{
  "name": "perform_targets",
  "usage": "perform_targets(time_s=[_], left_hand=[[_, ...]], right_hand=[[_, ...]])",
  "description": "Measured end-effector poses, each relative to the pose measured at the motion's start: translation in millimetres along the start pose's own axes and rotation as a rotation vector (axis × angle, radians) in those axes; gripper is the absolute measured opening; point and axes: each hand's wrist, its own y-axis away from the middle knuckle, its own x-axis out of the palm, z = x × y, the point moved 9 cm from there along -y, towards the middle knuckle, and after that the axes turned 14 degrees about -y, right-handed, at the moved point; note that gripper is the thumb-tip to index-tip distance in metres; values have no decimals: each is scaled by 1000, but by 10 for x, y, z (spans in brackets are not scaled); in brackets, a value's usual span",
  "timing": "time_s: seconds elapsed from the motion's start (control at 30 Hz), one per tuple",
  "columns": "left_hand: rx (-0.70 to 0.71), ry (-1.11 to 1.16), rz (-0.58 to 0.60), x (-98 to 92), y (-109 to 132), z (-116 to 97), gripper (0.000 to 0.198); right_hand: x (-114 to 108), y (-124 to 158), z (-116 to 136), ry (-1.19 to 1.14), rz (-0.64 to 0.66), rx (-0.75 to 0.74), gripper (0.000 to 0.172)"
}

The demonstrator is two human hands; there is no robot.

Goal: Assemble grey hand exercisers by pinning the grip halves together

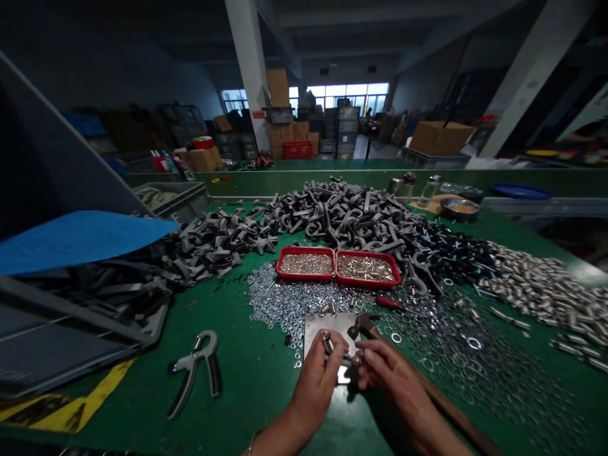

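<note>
My left hand (319, 367) is closed around a shiny metal coil spring (328, 343), which sticks up between thumb and fingers. Close beside it, my right hand (387, 370) pinches a small shiny piece I cannot make out. Both hands are over a flat metal plate (314, 324) on the green table. A hammer (441, 396) lies with its head on the plate and its handle running under my right hand. A few small metal cylinders (329, 308) rest at the plate's far edge. Off to the left lies an assembled hand grip exerciser (197, 370) with grey arms.
Two red trays (304, 277) of small metal parts stand amid loose nuts (273, 297). Behind is a heap of grey handles (332, 212). Rings (446, 361), black-handled screws (451, 253) and springs (536, 278) spread rightward. A screwdriver (392, 303) lies nearby; a grey crate (80, 335) stands left.
</note>
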Motion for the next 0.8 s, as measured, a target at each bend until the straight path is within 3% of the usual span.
perform_targets(time_s=[0.13, 0.27, 0.37, 0.47, 0.57, 0.67, 0.73, 0.8], left_hand=[[-28, -61, -21, -39, 5, 80, 24], [-118, -59, -70, -82, 16, 217, 28], [-171, -51, -87, -85, 19, 217, 29], [-169, -29, -51, -75, 14, 105, 30], [-125, 43, 60, -25, -5, -24, 32], [-141, 58, 120, 11, -46, 21, 34], [-182, 43, 111, 24, -101, 144, 36], [-206, 39, 103, 47, -173, 262, 41]], right_hand=[[408, -82, -268, -287, 122, 197, 27], [434, -82, -332, -300, 116, 213, 25], [337, -82, -226, -96, 70, 61, 25], [283, -26, 97, 306, 62, -280, 15], [497, 159, 385, 739, 238, -711, 23], [664, 320, 436, 1005, 377, -988, 37], [655, 303, 411, 1151, 424, -1009, 41], [465, 141, 399, 1287, 469, -844, 41]])
